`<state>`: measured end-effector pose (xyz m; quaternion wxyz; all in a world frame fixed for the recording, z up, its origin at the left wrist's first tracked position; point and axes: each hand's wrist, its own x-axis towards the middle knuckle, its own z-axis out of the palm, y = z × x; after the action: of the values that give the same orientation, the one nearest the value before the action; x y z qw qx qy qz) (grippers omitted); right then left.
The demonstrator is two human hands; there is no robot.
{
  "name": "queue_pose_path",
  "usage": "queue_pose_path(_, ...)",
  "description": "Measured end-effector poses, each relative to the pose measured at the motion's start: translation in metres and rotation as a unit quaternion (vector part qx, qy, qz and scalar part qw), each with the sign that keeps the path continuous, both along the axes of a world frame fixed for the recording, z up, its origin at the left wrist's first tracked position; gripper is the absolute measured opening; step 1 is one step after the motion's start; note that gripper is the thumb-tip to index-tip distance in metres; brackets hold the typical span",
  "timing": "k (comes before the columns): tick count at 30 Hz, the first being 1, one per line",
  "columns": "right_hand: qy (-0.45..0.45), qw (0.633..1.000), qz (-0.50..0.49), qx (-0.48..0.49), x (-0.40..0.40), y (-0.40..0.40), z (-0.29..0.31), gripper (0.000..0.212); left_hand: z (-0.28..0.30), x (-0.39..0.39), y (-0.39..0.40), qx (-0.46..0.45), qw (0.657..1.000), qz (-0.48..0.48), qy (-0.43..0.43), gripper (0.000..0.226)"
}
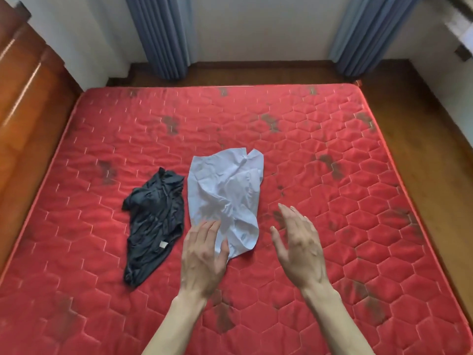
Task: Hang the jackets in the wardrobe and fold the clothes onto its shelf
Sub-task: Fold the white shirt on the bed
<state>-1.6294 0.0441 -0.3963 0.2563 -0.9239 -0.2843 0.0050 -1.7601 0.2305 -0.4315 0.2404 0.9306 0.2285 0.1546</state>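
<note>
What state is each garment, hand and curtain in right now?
white garment: crumpled, unfolded, flat on the mattress.
dark garment: crumpled, unfolded, beside the white one.
left hand: open, fingers over the white garment's near edge; contact unclear.
right hand: open, holding nothing, to the right of the white garment.
left curtain: drawn aside, bunched.
right curtain: drawn aside, bunched.

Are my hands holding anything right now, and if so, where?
Nothing is held. The left hand is open over the near edge of the white cloth; the right hand is open over the mattress.
</note>
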Motion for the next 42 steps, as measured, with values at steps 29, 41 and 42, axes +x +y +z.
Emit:
queue_pose_path(29,-0.019,0.982,0.044,-0.185,0.115,0.086,-0.451,0.018,-0.425,0.086,-0.038,0.085,0.954,0.039,0.286,0.073)
queue_pose_path(41,0.139,0.984,-0.036,-0.108,0.12,0.052,-0.33,0.029,-0.318,0.064,-0.027,0.008,0.991,-0.012,0.134,0.04)
queue_pose_path(42,0.143,0.984,-0.045,-0.094,0.119,0.051,-0.308,0.028,-0.298,0.064,-0.03,-0.001,0.992,-0.017,0.126,0.044)
